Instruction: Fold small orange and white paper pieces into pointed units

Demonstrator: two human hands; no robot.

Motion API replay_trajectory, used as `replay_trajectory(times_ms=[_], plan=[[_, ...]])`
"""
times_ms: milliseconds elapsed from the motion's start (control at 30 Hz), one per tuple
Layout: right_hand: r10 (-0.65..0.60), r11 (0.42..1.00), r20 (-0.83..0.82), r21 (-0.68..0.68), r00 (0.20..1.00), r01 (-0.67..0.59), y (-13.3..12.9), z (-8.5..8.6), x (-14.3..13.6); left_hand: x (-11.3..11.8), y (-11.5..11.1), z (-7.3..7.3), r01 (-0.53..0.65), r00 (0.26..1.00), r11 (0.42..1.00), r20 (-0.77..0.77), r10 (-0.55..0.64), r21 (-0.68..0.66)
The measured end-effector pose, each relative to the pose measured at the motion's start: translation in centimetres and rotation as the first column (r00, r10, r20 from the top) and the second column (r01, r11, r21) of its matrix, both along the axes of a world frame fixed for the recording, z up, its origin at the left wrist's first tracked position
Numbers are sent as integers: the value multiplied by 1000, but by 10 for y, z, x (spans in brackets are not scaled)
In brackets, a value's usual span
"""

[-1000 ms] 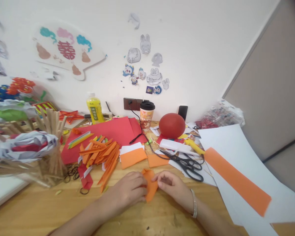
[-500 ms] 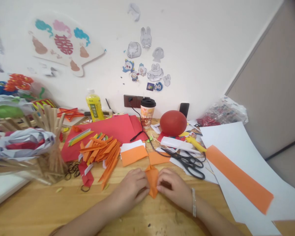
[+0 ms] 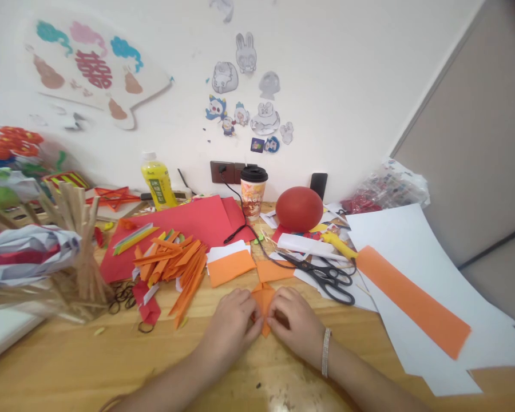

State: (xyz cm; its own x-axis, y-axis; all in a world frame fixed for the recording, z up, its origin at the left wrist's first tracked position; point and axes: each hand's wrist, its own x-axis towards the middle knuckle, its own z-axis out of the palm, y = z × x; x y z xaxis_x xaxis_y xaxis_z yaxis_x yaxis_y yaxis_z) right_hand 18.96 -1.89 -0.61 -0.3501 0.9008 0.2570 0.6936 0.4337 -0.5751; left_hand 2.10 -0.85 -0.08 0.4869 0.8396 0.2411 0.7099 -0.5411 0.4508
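Note:
A small piece of folded orange paper (image 3: pixel 264 297) lies on the wooden table between my two hands, its lower end narrowing to a point. My left hand (image 3: pixel 235 317) grips its left edge with curled fingers and thumb. On the opposite edge, my right hand (image 3: pixel 298 320) pinches the paper; a bracelet (image 3: pixel 326 352) circles that wrist. Fingers cover both sides of the fold. Just beyond lie orange paper rectangles (image 3: pixel 232 268), one over white sheets. To the left is a heap of folded orange strips (image 3: pixel 189 266).
Black scissors (image 3: pixel 326 277) lie right of the hands, beside a yellow-handled tool (image 3: pixel 339 245). A red balloon (image 3: pixel 299 209), a lidded cup (image 3: pixel 253 194) and a yellow bottle (image 3: pixel 158 182) stand behind. White sheets (image 3: pixel 412 252) carry an orange strip (image 3: pixel 412 300). Wooden sticks (image 3: pixel 88 246) rise at left.
My hands have drawn closer together over the orange paper, covering more of its sides. The whole scene sits slightly further left and higher as the camera turned.

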Motion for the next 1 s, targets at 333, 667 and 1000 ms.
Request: replay_trajectory(times_ms=[333,667,1000], plan=[[-27,999,10,40,1000,26,-8,0,-3,2,-1,-4,-79,993,996,-80,82,41],[-104,994,-29,-22,994,103,-5,0,-3,2,-1,1,-84,990,996,-117,84,11],[-126,992,-200,-21,972,124,-3,-7,0,2,-1,0,-90,989,996,-115,90,1]])
